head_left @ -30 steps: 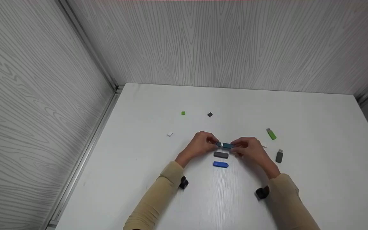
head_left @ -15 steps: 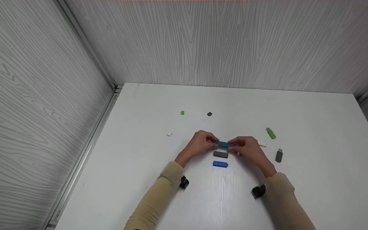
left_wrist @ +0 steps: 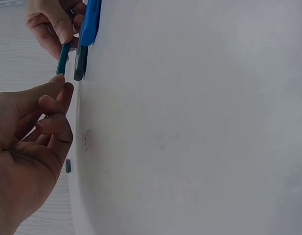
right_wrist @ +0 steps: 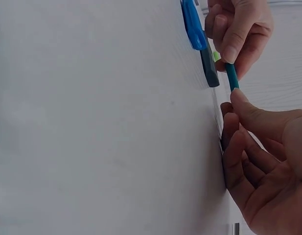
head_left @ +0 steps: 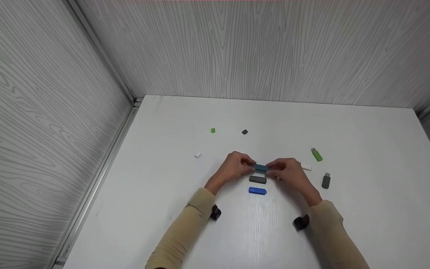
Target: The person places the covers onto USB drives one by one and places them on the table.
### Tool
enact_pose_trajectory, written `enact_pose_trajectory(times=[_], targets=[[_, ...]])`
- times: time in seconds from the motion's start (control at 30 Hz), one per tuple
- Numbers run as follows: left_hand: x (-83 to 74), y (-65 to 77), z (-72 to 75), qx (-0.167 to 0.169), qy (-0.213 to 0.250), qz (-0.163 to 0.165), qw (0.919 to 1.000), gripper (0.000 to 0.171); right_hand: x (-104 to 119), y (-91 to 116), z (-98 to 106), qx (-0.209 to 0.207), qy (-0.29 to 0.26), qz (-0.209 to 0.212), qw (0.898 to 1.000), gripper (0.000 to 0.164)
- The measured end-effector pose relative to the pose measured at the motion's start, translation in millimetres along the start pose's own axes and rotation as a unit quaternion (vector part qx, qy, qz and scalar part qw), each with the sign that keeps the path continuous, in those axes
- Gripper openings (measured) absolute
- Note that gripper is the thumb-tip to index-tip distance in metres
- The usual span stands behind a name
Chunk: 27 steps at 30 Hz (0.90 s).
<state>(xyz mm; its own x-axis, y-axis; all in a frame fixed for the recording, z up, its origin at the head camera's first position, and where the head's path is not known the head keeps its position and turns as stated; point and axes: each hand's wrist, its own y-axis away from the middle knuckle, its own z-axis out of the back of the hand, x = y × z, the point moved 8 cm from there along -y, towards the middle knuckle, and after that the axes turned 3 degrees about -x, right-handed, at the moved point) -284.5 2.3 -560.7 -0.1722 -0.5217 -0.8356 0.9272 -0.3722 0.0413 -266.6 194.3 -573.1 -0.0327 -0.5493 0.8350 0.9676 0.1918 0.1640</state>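
Both hands pinch one teal USB stick (head_left: 261, 168) between thumb and fingers, one at each end. My left hand (head_left: 235, 165) grips the left end, my right hand (head_left: 289, 171) the right end. Its cap and body meet, with no metal plug showing. Just nearer to me on the table lies a grey USB stick (head_left: 258, 179), and below that a blue USB stick (head_left: 257, 191), both capped and roughly parallel to the teal one. In the left wrist view the teal stick (left_wrist: 62, 59) spans the gap between the two hands' fingertips.
Right of the hands lie a green USB stick (head_left: 316, 154), a dark grey one (head_left: 326, 181) with bare plugs, and a white one (head_left: 306, 167) partly behind the right hand. Small caps in green (head_left: 213, 130), dark grey (head_left: 245, 132) and white (head_left: 198, 155) lie at the back left.
A second ago the metal plug showed between the teal cap and body. The right hand has moved left and the two parts have come together. Since half a second ago the hands barely differ.
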Motion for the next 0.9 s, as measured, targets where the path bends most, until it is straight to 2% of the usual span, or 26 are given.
enact_pose_trajectory(times=[0.27, 0.47, 0.7, 0.9], targets=[[1.3, 2.0, 0.3, 0.003, -0.007, 0.003, 1.0000, 0.020, 2.7, -0.7, -1.3, -0.001, -0.001, 0.007, 1.000, 0.026], [1.9, 2.4, 0.2, 0.004, -0.012, -0.002, 0.9999, 0.020, 0.4, 0.4, -4.3, -0.006, 0.000, -0.005, 1.000, 0.027], [4.9, 1.7, -0.5, 0.004, -0.046, 0.005, 0.9989, 0.021, 2.9, 0.5, -6.4, -0.005, 0.039, 0.004, 0.999, 0.025], [5.9, 3.5, -2.1, 0.006, -0.044, 0.012, 0.9989, 0.021, 4.6, 2.2, -8.3, -0.012, 0.059, 0.010, 0.998, 0.024]])
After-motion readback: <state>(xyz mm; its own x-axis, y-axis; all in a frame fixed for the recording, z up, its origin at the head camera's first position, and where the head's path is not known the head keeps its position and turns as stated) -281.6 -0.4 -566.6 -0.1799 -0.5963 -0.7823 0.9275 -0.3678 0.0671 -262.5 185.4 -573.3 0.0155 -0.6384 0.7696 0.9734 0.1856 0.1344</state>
